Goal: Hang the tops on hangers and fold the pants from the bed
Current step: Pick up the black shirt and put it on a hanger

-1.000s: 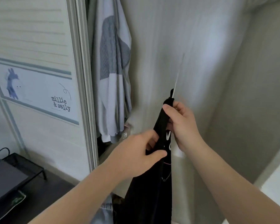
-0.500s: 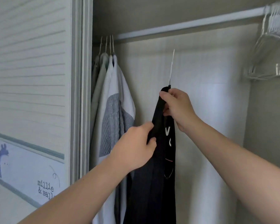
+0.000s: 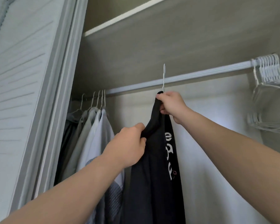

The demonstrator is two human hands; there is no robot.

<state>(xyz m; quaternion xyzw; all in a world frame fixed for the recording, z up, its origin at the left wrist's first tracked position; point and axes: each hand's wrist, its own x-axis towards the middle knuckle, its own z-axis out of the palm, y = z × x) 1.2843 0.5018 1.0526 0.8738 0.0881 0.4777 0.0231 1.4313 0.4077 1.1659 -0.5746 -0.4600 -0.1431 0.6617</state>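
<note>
A black top with white lettering hangs from a thin white hanger whose hook stands up in front of the closet rail. My right hand grips the top's neck at the base of the hook. My left hand pinches a fold of the black fabric at the shoulder, lower and to the left. I cannot tell whether the hook sits on the rail.
Several grey and white tops hang on hangers at the rail's left end. A bunch of bare white hangers hangs at the right end. A sliding closet door stands at the left, a shelf above.
Both hands have lifted the black top on its hanger from waist height up to the rail. The view has tilted upward with them.
</note>
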